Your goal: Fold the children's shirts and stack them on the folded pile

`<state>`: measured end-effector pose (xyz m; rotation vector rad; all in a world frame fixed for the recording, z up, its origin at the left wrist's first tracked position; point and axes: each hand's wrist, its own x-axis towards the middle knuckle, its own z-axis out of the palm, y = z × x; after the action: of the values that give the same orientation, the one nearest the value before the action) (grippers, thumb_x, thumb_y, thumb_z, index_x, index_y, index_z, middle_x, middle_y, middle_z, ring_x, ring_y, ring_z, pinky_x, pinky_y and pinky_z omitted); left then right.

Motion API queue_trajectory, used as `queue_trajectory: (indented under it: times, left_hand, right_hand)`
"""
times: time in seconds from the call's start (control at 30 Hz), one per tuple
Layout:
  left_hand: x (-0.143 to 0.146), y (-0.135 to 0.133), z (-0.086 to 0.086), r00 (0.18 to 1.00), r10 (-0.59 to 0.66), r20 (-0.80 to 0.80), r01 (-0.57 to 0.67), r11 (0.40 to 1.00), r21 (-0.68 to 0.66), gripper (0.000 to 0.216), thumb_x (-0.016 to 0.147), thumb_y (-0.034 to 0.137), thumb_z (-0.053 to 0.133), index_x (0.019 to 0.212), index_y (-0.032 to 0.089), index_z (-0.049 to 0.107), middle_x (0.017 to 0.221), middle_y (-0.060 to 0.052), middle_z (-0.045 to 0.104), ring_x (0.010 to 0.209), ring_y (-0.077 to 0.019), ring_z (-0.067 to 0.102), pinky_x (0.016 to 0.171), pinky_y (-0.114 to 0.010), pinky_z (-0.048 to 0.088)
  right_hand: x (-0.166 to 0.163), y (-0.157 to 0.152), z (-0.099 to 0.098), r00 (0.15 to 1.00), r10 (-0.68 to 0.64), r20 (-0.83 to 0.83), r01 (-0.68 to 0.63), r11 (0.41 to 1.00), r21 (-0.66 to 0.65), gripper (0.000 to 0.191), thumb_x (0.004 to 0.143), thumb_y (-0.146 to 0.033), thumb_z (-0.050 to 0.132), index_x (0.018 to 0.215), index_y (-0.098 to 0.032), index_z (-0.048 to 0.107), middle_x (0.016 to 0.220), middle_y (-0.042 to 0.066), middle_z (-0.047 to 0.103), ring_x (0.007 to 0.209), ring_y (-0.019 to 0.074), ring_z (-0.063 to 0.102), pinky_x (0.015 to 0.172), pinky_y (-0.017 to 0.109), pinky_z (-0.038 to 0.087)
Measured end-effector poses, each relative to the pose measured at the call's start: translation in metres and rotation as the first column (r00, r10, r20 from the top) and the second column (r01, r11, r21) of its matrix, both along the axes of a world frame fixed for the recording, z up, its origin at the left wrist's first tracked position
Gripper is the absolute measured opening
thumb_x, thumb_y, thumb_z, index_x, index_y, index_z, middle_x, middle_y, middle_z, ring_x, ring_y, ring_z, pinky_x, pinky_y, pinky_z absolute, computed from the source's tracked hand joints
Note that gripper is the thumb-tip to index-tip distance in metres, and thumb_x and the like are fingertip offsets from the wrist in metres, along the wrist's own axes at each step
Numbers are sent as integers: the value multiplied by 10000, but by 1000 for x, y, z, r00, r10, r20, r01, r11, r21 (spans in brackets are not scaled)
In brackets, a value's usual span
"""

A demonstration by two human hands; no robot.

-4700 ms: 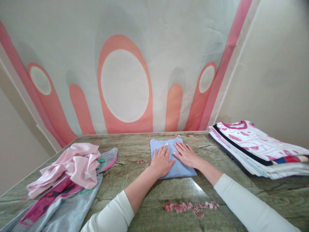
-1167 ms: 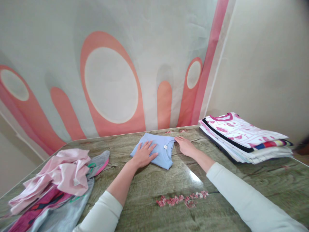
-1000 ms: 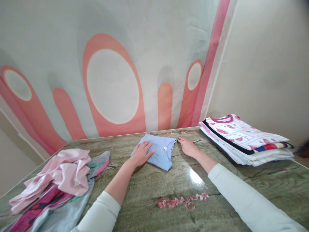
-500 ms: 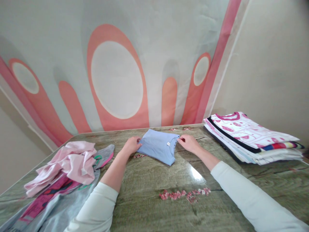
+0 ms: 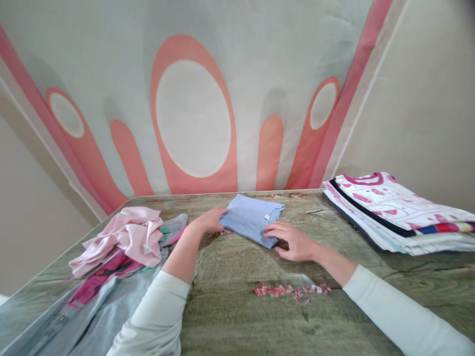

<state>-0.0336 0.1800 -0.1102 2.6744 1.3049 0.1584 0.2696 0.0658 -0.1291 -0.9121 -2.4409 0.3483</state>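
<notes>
A folded light-blue T-shirt [image 5: 248, 215] lies flat near the far edge of the table, its neckline and small white label facing right. My left hand [image 5: 210, 220] is at the shirt's left edge, fingers closed on the fabric; the thumb is mostly hidden. Over the shirt's near right corner, my right hand [image 5: 293, 242] has its fingers stretched out and the thumb apart, fingertips touching the cloth.
To the left, a loose pile holds a pink garment [image 5: 129, 232] over grey clothing [image 5: 107, 301]. A stack of folded clothes [image 5: 401, 207] stands at the right. The wood-patterned table [image 5: 237, 306] meets a wall with a painted panel [image 5: 247, 64].
My right hand has let go of the shirt's upper right corner and moved nearer, to its lower right corner, with fingers opened. My left hand stays at the left edge. The view has shifted slightly.
</notes>
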Motion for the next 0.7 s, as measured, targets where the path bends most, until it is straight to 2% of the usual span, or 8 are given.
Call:
queue_trajectory:
  times: [0.2,0.37,0.5,0.7]
  left_hand:
    - [-7,-21,-12,982,9,191,-35,990,135,483,664,136,502,1141,161,576,1186,-70,569,1115,-208,503,990,-291,363]
    - [-10,-32,-25,953,29,300,-89,978,187,332,765,191,466,1057,166,623,1164,-68,574,1087,-190,519,986,-317,378]
    - [-10,-29,-33,945,36,326,-116,966,231,321,774,196,471,1061,176,615,1151,-68,562,1069,-189,521,971,-310,392]
    - [-4,-28,-32,950,118,290,-199,942,269,448,771,146,458,1211,209,509,1188,-49,516,1073,-182,511,950,-294,403]
  right_hand:
    - [2,7,-19,999,-41,-2,41,997,63,414,747,-117,454,1116,-215,614,1174,56,601,1119,188,510,994,376,348]
    - [2,8,-22,997,-54,-57,58,996,66,369,803,-138,431,1114,-216,614,1133,51,629,1086,173,541,970,354,379]
    - [0,7,-23,993,-92,-76,98,992,76,340,829,-165,426,1107,-214,616,1119,55,635,1054,175,559,948,349,396]
    - [-2,10,-26,997,-71,-26,75,979,189,403,735,-96,497,1108,-211,597,1114,57,634,1058,194,550,938,389,372]
